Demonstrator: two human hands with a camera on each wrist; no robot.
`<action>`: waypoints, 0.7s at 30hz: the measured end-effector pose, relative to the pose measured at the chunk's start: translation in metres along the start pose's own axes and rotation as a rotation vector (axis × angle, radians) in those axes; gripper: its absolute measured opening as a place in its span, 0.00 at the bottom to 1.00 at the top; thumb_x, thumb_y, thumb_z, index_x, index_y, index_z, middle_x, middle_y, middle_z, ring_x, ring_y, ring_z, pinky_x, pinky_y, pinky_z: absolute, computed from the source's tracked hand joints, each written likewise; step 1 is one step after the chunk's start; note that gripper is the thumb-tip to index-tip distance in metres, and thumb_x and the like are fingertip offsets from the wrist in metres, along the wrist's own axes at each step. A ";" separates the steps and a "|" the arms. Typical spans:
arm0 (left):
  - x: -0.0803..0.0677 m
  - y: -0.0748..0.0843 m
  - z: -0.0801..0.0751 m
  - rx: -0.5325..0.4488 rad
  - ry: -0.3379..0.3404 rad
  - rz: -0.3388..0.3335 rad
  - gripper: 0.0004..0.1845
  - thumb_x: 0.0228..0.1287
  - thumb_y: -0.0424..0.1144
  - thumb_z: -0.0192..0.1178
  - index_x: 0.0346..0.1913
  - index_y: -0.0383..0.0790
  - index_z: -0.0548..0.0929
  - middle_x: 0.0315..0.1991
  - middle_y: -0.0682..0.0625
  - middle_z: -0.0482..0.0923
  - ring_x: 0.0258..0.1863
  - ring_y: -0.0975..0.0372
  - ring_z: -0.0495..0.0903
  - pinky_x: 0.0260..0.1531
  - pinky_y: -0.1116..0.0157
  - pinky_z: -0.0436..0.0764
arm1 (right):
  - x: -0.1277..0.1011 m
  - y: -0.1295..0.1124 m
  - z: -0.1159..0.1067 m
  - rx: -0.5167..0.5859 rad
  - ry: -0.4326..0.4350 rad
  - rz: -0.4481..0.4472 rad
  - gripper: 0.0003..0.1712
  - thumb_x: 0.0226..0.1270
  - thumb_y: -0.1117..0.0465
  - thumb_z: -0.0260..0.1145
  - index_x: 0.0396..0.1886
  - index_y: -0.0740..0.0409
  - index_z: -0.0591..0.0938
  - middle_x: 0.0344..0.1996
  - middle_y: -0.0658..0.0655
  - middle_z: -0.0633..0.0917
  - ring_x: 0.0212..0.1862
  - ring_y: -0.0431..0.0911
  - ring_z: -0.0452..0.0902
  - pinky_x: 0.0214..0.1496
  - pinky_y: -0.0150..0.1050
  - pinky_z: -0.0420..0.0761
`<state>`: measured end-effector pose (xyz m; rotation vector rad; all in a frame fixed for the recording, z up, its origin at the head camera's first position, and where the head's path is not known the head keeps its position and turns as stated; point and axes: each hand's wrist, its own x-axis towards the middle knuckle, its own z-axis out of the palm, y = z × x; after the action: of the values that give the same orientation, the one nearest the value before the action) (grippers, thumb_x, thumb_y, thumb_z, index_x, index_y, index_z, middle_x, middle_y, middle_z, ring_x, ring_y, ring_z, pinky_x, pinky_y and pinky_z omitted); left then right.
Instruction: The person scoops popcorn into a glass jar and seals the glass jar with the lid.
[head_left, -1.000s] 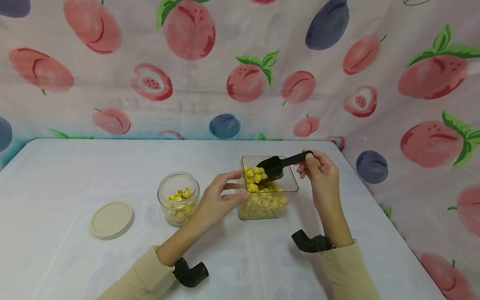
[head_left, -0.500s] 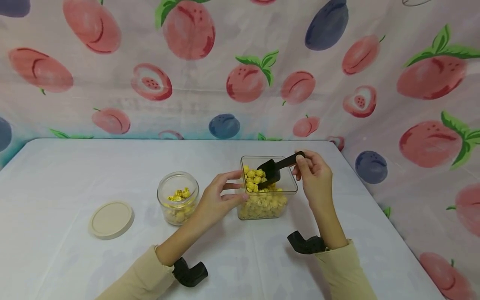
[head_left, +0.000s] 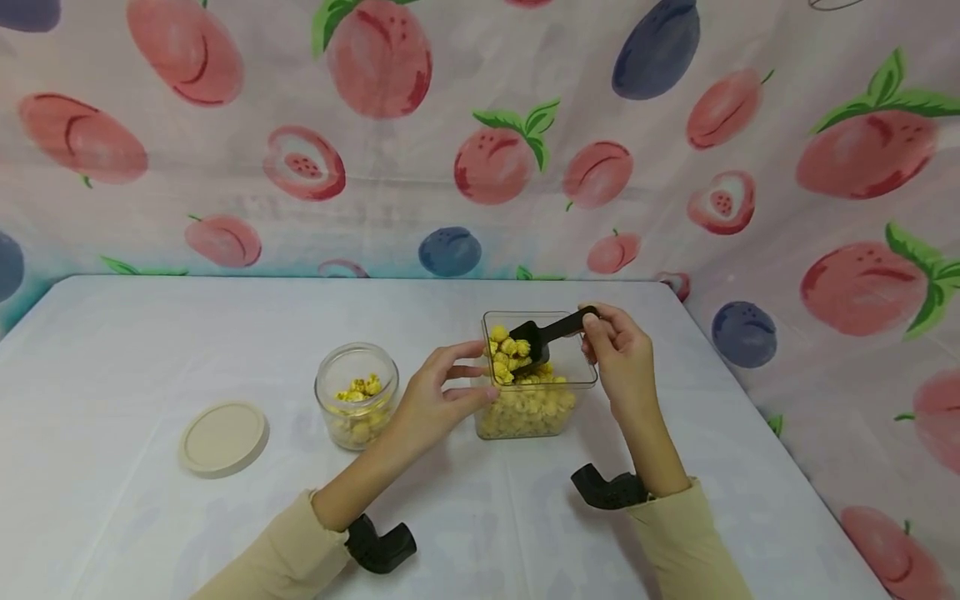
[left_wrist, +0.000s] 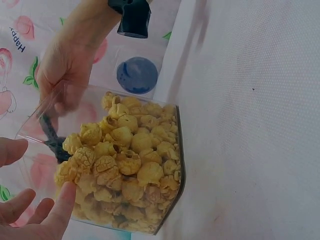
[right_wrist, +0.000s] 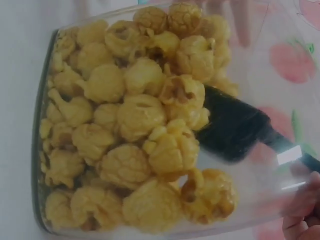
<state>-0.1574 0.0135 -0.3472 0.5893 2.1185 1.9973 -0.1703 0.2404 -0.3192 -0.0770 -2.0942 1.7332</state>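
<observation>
A clear square container (head_left: pixel 581 377) half full of yellow popcorn (left_wrist: pixel 125 165) stands right of the table's middle. My left hand (head_left: pixel 438 392) holds its left wall, thumb (left_wrist: pixel 62 207) low on the side and fingers near the rim. My right hand (head_left: pixel 615 354) pinches the handle of a black scoop (head_left: pixel 534 337). The scoop's bowl (right_wrist: pixel 232 130) lies inside the container, tipped down to the left, with popcorn heaped at its mouth. A round glass jar (head_left: pixel 357 396) with a little popcorn at the bottom stands just left of my left hand.
A beige round lid (head_left: pixel 223 438) lies flat left of the jar. The white table (head_left: pixel 150 350) ends at a fruit-print cloth wall (head_left: pixel 487 150) behind and to the right. Black wrist mounts (head_left: pixel 603 490) sit on both forearms.
My right hand has drawn the loaded scoop a little to the left inside the container. The left hand, jar and lid have not moved.
</observation>
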 end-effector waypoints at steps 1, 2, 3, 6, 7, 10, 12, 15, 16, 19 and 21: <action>0.000 0.000 0.000 0.004 0.001 -0.001 0.31 0.58 0.35 0.64 0.65 0.41 0.67 0.62 0.45 0.65 0.57 0.54 0.73 0.52 0.61 0.79 | 0.000 0.000 0.000 -0.012 -0.004 0.004 0.14 0.69 0.64 0.57 0.49 0.69 0.77 0.19 0.39 0.79 0.21 0.34 0.68 0.21 0.23 0.69; 0.000 0.000 0.000 0.006 0.002 -0.003 0.30 0.58 0.35 0.64 0.64 0.41 0.68 0.62 0.46 0.65 0.57 0.54 0.73 0.52 0.61 0.79 | 0.000 0.000 0.000 -0.017 -0.003 0.008 0.14 0.69 0.64 0.57 0.49 0.69 0.77 0.19 0.38 0.79 0.22 0.34 0.68 0.21 0.23 0.69; 0.000 0.000 0.000 0.009 0.003 -0.004 0.30 0.58 0.35 0.64 0.64 0.42 0.68 0.62 0.46 0.65 0.57 0.54 0.73 0.52 0.61 0.80 | 0.000 -0.001 0.000 -0.002 0.003 0.012 0.14 0.69 0.64 0.57 0.49 0.69 0.77 0.19 0.38 0.79 0.21 0.34 0.68 0.21 0.23 0.68; 0.001 0.000 0.000 0.010 0.002 0.000 0.30 0.58 0.35 0.64 0.64 0.42 0.68 0.62 0.46 0.65 0.57 0.54 0.73 0.52 0.61 0.79 | 0.001 -0.002 -0.002 0.083 0.029 0.038 0.13 0.69 0.65 0.57 0.48 0.69 0.77 0.19 0.42 0.80 0.21 0.36 0.68 0.21 0.24 0.68; 0.000 0.000 0.000 0.012 0.003 0.000 0.30 0.58 0.35 0.64 0.64 0.42 0.68 0.62 0.46 0.65 0.57 0.54 0.73 0.52 0.61 0.79 | 0.002 -0.002 -0.003 0.119 0.036 0.050 0.12 0.69 0.65 0.57 0.47 0.67 0.78 0.19 0.43 0.80 0.20 0.36 0.67 0.21 0.24 0.67; 0.000 0.000 0.000 0.015 0.003 0.003 0.30 0.58 0.35 0.64 0.64 0.42 0.68 0.62 0.46 0.65 0.57 0.54 0.73 0.52 0.61 0.79 | 0.003 -0.003 -0.005 0.204 0.052 0.080 0.08 0.68 0.64 0.57 0.43 0.62 0.79 0.19 0.46 0.82 0.20 0.37 0.67 0.20 0.25 0.66; 0.000 -0.001 0.000 0.016 0.002 0.003 0.30 0.58 0.35 0.64 0.64 0.42 0.68 0.62 0.46 0.65 0.57 0.54 0.73 0.52 0.61 0.79 | 0.003 -0.003 -0.006 0.233 0.048 0.094 0.06 0.68 0.64 0.57 0.41 0.59 0.79 0.20 0.46 0.82 0.19 0.38 0.67 0.20 0.25 0.66; -0.001 -0.001 0.000 0.007 0.003 -0.002 0.30 0.58 0.34 0.64 0.64 0.42 0.68 0.62 0.46 0.65 0.57 0.54 0.73 0.52 0.61 0.79 | 0.002 -0.003 -0.004 0.233 0.014 0.112 0.06 0.68 0.63 0.57 0.40 0.56 0.79 0.19 0.45 0.82 0.20 0.37 0.67 0.21 0.25 0.66; -0.001 -0.001 0.000 0.003 0.003 -0.003 0.30 0.58 0.34 0.64 0.64 0.42 0.68 0.62 0.46 0.65 0.57 0.54 0.73 0.52 0.61 0.79 | 0.001 -0.004 -0.003 0.225 0.003 0.115 0.06 0.69 0.63 0.57 0.41 0.56 0.79 0.19 0.45 0.82 0.20 0.37 0.67 0.21 0.25 0.66; -0.001 -0.001 0.000 -0.008 0.003 -0.003 0.30 0.58 0.34 0.64 0.65 0.42 0.68 0.62 0.46 0.65 0.57 0.54 0.73 0.52 0.62 0.79 | 0.000 -0.006 -0.002 0.176 -0.028 0.119 0.08 0.69 0.63 0.56 0.43 0.59 0.78 0.19 0.44 0.82 0.20 0.37 0.67 0.22 0.26 0.65; -0.001 -0.001 0.000 -0.008 0.004 -0.003 0.30 0.58 0.34 0.64 0.64 0.42 0.68 0.62 0.46 0.65 0.57 0.54 0.73 0.52 0.62 0.80 | -0.001 -0.008 -0.004 0.134 -0.046 0.120 0.09 0.69 0.62 0.56 0.45 0.61 0.77 0.19 0.43 0.82 0.21 0.36 0.66 0.22 0.26 0.64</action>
<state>-0.1567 0.0131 -0.3483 0.5804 2.1109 2.0062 -0.1665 0.2419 -0.3116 -0.1268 -2.0370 1.9584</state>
